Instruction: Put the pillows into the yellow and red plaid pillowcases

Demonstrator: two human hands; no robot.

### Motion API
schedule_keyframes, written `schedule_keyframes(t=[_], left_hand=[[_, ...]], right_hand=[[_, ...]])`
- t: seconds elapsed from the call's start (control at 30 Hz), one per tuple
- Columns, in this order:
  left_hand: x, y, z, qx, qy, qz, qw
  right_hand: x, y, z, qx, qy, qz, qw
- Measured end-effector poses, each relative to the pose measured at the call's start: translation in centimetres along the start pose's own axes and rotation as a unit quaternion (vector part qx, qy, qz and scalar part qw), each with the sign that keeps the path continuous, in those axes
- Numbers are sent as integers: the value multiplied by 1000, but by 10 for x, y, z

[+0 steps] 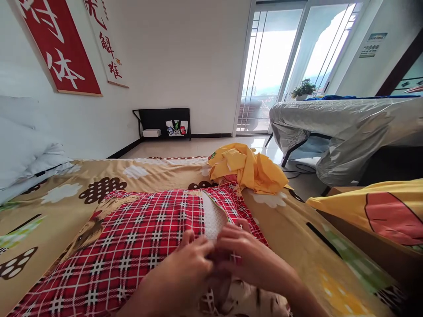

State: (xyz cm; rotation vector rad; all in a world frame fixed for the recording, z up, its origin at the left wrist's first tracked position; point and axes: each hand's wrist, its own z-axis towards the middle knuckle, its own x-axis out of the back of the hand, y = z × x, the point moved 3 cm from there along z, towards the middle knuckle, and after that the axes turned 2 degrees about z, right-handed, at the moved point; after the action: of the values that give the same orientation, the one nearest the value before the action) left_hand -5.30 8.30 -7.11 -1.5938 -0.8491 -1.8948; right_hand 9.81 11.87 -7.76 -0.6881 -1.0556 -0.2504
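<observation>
A red plaid pillowcase (142, 233) lies on the bed in front of me, filled out by a pillow. Through its gaping slit shows the pale pillow (213, 215) inside. At the near end of this slit my left hand (188, 268) has its fingers curled on the plaid cloth. Close beside it, almost touching, my right hand (244, 251) bends its fingers over the other edge of the opening. Both hands are closed on the fabric; the fingertips are partly hidden and slightly blurred.
Crumpled yellow cloth (247, 167) lies beyond the pillow on the patterned bedsheet (178, 174). A cardboard box (360, 237) with yellow fabric stands at right, near a plastic-covered table (330, 114). White pillows (23, 149) are at far left.
</observation>
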Motion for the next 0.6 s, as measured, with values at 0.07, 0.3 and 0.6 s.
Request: schedule_keyframes(t=[0.07,0.3,0.6], left_hand=[[5,-21,13,147,78,7,986],[-18,-52,33,306,89,51,946],[8,-41,11,283,159,84,942]], right_hand=[[4,22,10,-66,133,-38,988],[-28,73,27,-207,170,-61,962],[-3,43,17,-101,253,10,962]])
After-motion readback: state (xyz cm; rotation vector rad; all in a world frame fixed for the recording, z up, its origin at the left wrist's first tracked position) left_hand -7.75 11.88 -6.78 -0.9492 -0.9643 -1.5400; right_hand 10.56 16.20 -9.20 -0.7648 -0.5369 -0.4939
